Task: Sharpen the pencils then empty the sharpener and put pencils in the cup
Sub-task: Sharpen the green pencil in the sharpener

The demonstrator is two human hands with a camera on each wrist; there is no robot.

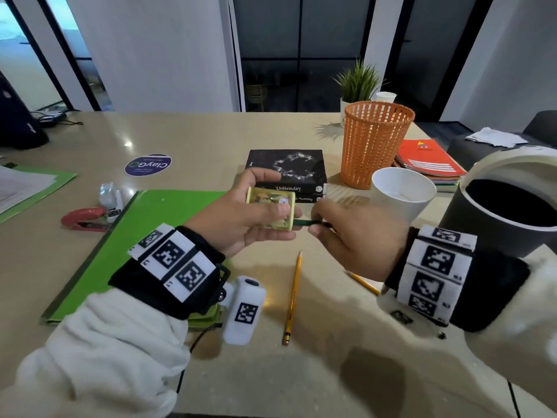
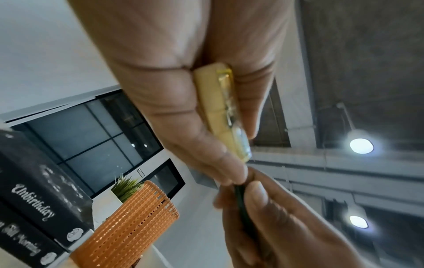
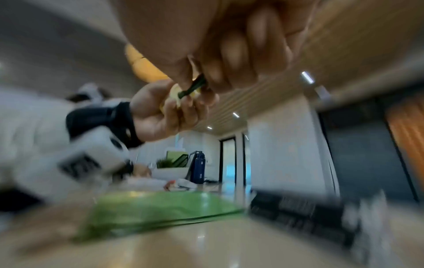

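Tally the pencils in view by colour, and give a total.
Dark green pencil, in the right hand's grip, tip in the sharpener: 1
Yellow pencils, lying on the table: 2, one in full view, one partly hidden under the right wrist
Total: 3

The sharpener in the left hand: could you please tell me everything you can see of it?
The sharpener is a small, boxy, pale yellow case that looks like plastic, with a clear front window over a cartoon picture. The left hand holds it above the table, thumb on the front and fingers behind and beneath. A dark green pencil, pinched by the right hand, enters its right end roughly level. Whether shavings lie inside cannot be told.
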